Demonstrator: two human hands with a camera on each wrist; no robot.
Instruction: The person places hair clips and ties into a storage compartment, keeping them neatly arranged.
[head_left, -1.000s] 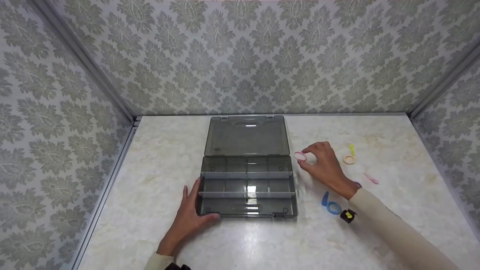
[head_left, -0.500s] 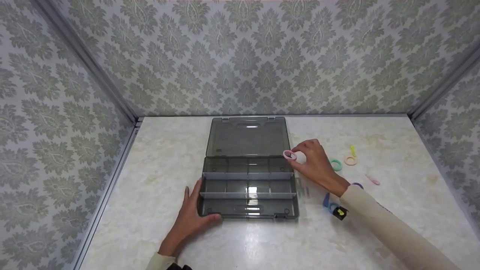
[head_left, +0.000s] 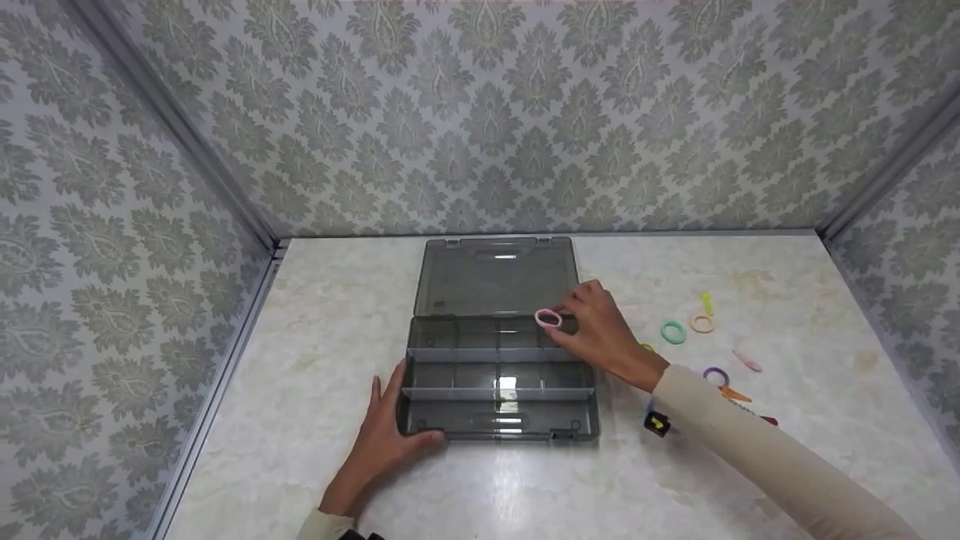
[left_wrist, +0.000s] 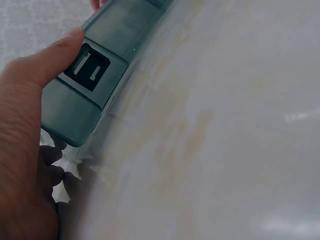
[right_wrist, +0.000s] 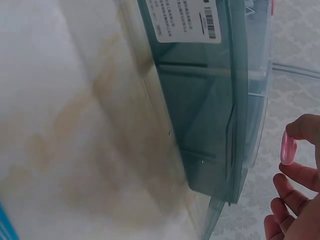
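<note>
Pinched by the right hand [head_left: 606,336], the pink hair tie [right_wrist: 288,149] could be dropped on the organizer box's [head_left: 450,414] rear edge if loosened; the left hand [head_left: 386,424] is spread at front-left.

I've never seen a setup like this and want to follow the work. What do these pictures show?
There is no robot here, just a person's two bare hands. The large picture comes from a camera on the head, looking forward and down; the two smaller ones come from cameras worn on the wrists.

On the table stands a dark, see-through divided box, its lid open toward the wall. The left hand rests at its near left corner. The right hand pinches a pink ring, seen over the back row in the head view.

To the right lie a green ring, a peach ring, a purple ring and some small flat pieces, partly hidden by the right sleeve.
</note>
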